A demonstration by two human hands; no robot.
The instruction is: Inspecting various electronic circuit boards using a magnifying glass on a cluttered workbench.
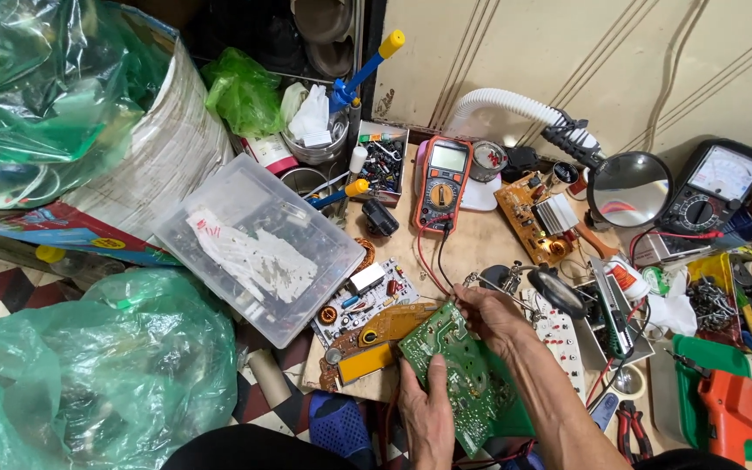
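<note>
Both hands clasp the green circuit board (467, 374): left hand (426, 409) grip closed underneath, right hand (493, 318) pinching its top edge.

We see two bare hands and forearms entering from the lower edge of the head view. Our left hand (426, 416) is uncovered: no glove, ring or wristband appears on it, and its short, plain thumbnail faces the camera. Our right hand (491, 315) is likewise ungloved, and the forearm behind it is bare as far as the picture's edge, with no sleeve, watch or strap on it; tendons and veins stand out along its length. At the bottom edge, on either side of the arms, we see dark, almost black fabric of our clothing; its cut and kind cannot be made out.
</note>
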